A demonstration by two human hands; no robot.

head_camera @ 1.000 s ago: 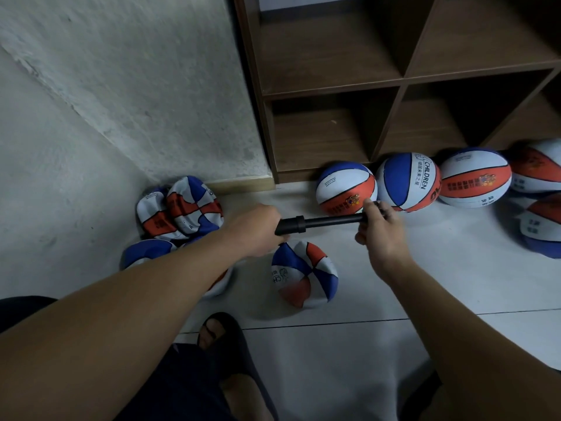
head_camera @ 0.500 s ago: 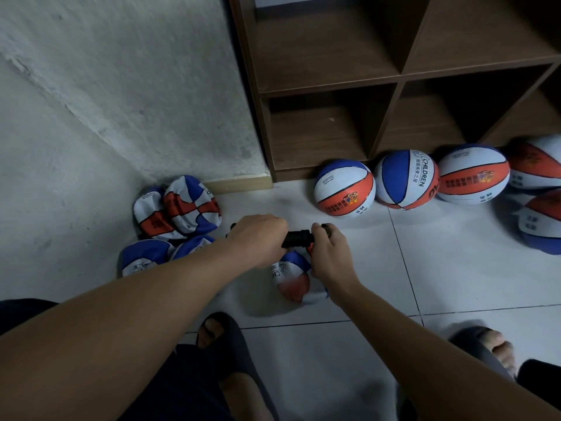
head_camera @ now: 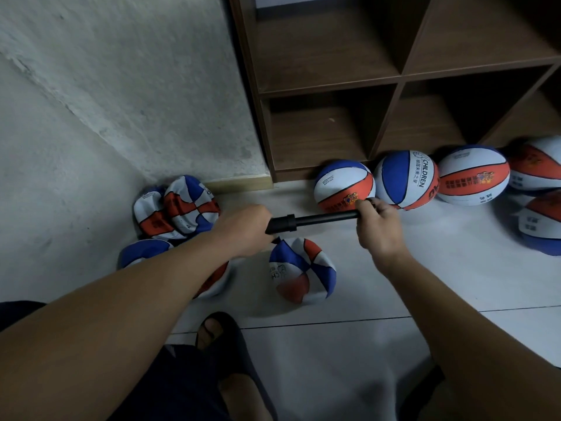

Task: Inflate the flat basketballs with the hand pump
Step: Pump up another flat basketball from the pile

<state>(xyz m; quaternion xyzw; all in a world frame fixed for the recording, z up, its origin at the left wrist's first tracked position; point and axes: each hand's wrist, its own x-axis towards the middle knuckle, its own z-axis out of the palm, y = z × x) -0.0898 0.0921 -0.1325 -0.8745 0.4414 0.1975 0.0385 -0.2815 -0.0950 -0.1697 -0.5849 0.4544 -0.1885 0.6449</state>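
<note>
Left hand [head_camera: 243,230] grips the barrel end of the black pump [head_camera: 306,221], fingers curled round it. Right hand [head_camera: 378,229] grips the handle end, fingers closed round it. The pump lies roughly level between the two hands, above the floor [head_camera: 349,344], with a length of thinner rod showing between the barrel collar and the right hand.

Directly below the pump, a flat ball [head_camera: 302,270] lies on the floor, crumpled, in blue, white and red panels. The link between pump nozzle and this ball is hidden behind the left hand; cannot tell whether it is attached.

A heap of flat balls [head_camera: 176,208] sits in the corner where the wall [head_camera: 121,86] meets the floor, to the left of the left hand. More flat ones lie under the left forearm, partly hidden.

A row of round balls [head_camera: 406,180] stands along the foot of the brown shelf [head_camera: 400,74], touching one another, and runs on to the right edge, where some are cut off by the frame. The nearest of the row is just behind the right hand.

A foot in a dark sandal [head_camera: 224,338] rests on the floor below the flat ball.
</note>
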